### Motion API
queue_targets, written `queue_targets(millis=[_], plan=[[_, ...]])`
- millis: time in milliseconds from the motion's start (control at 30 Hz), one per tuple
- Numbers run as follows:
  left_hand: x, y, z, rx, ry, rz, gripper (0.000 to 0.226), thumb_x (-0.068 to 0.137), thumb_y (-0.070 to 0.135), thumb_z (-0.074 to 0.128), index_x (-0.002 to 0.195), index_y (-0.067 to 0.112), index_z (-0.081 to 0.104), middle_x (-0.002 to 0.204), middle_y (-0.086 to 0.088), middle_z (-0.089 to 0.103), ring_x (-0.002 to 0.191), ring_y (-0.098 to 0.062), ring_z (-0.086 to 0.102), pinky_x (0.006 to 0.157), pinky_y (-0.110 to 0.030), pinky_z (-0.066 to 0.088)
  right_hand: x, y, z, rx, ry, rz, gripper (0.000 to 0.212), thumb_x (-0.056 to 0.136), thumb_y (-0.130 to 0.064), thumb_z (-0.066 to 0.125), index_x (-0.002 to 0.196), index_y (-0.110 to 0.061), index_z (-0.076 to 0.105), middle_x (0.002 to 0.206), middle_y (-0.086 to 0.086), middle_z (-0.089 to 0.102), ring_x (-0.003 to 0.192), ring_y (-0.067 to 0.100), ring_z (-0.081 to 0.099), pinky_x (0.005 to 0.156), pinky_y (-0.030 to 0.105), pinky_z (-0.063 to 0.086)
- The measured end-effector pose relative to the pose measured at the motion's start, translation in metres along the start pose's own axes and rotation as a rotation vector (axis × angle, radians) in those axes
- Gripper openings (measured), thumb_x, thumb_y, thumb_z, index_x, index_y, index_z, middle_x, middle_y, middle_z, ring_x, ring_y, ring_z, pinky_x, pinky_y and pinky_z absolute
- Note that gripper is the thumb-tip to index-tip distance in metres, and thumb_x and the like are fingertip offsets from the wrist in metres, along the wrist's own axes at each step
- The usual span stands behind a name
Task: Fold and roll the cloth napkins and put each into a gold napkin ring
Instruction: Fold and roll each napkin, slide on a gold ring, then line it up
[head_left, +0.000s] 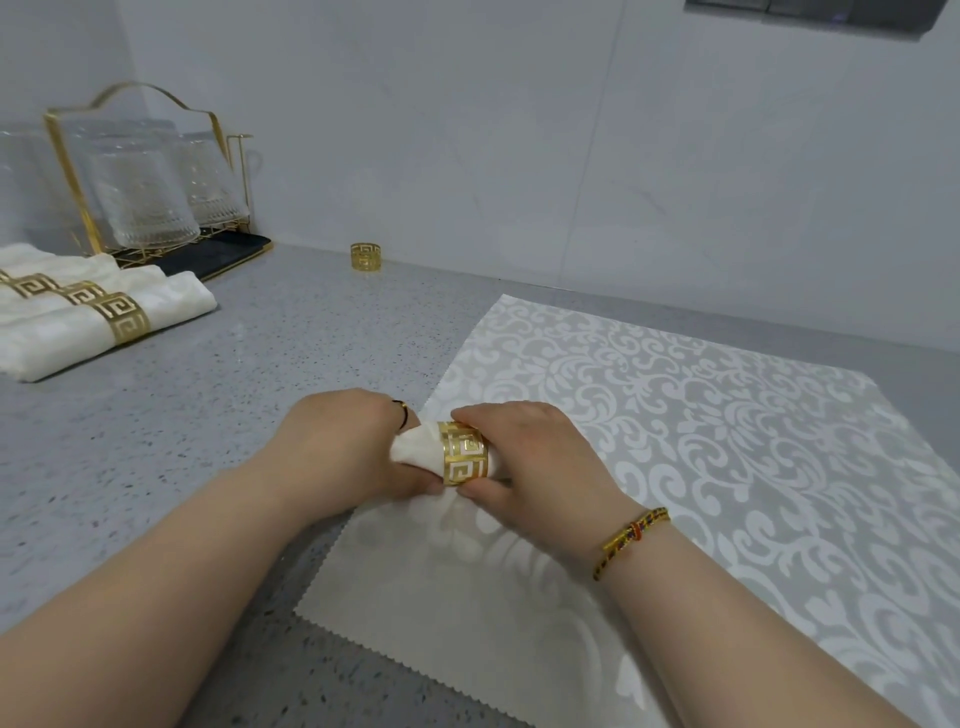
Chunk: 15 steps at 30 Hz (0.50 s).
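**Forearms in from below, ring on the roll**

Forearms come in from the bottom edge, the right one wearing a bracelet at the wrist. Under them a flat napkin with a pale scroll pattern lies spread on the counter. Its zigzag-cut near edge runs slantwise across the lower middle, and its right part runs out of view.

Just above the flat napkin's left edge, the left hand grasps the left end of a white roll, fingers curled round it. A gold ring sits around the roll. The right hand grips the ring, fingers over the top and thumb beneath. Beyond the ring the roll is hidden by that hand.

Left of the hands a wide stretch of speckled grey counter shows, reaching to three finished rolls at the left border. These lie side by side and touching, each in its own gold band, with their left ends cut off by the frame.

Past the flat napkin's far corner more grey surface shows, then a spare ring standing near the foot of the wall, well apart from everything else.

Behind the finished rolls, in the far left corner, a gold wire rack holds ribbed glasses and stands on a black tray close to the wall
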<state>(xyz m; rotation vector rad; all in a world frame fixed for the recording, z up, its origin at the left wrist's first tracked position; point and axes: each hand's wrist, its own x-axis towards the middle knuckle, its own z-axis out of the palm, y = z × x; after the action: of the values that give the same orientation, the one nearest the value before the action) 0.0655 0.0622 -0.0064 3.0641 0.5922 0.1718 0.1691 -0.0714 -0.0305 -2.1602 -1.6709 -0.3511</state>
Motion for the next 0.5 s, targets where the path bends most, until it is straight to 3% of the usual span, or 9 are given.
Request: queue_targets(millis=[67, 167, 333, 400, 500], plan=[[-0.002, 0.003, 0.001, -0.052, 0.001, 0.006, 0.058, 0.067, 0.062, 0.063, 0.119, 0.041, 0.049, 0.102, 0.017, 0.058, 0.094, -0.007, 0.054, 0.075, -0.021, 0.042, 0.001, -0.001, -0.002, 0.030, -0.001, 0.017, 0.045, 0.074, -0.026, 0.066, 0.117, -0.013, 0.059, 0.106, 0.004, 0.066, 0.099, 0.027, 0.058, 0.089, 0.029, 0.031], [-0.004, 0.004, 0.000, -0.115, -0.004, 0.019, 0.082, 0.063, 0.061, 0.068, 0.133, 0.043, 0.030, 0.120, 0.021, 0.053, 0.109, -0.007, 0.052, 0.086, -0.023, 0.041, -0.001, -0.003, -0.004, -0.015, -0.002, 0.000, 0.044, 0.062, -0.028, 0.067, 0.103, -0.012, 0.065, 0.088, 0.002, 0.069, 0.079, 0.025, 0.064, 0.077, 0.030, 0.037], [-0.015, -0.008, -0.001, -0.237, -0.009, 0.024, 0.053, 0.071, 0.051, 0.068, 0.118, 0.044, 0.046, 0.097, 0.022, 0.052, 0.089, -0.004, 0.048, 0.076, -0.019, 0.040, -0.004, -0.005, -0.004, -0.048, 0.061, -0.014, 0.048, 0.055, -0.033, 0.068, 0.101, -0.017, 0.063, 0.086, -0.004, 0.069, 0.079, 0.017, 0.063, 0.078, 0.027, 0.037], [-0.026, -0.017, -0.001, -0.300, 0.017, 0.019, 0.050, 0.072, 0.048, 0.068, 0.117, 0.045, 0.046, 0.097, 0.024, 0.050, 0.090, -0.002, 0.048, 0.073, -0.017, 0.040, -0.004, -0.008, -0.003, -0.044, 0.090, -0.037, 0.052, 0.057, -0.035, 0.067, 0.105, -0.023, 0.055, 0.089, -0.007, 0.068, 0.086, 0.007, 0.054, 0.083, 0.026, 0.037], [-0.045, -0.034, -0.004, -0.350, 0.090, -0.018, 0.054, 0.070, 0.052, 0.068, 0.119, 0.047, 0.046, 0.108, 0.024, 0.053, 0.099, -0.003, 0.051, 0.080, -0.019, 0.041, 0.006, -0.022, -0.001, -0.028, 0.130, -0.075, 0.050, 0.059, -0.038, 0.063, 0.105, -0.027, 0.050, 0.091, -0.009, 0.068, 0.089, 0.006, 0.046, 0.085, 0.019, 0.040]])
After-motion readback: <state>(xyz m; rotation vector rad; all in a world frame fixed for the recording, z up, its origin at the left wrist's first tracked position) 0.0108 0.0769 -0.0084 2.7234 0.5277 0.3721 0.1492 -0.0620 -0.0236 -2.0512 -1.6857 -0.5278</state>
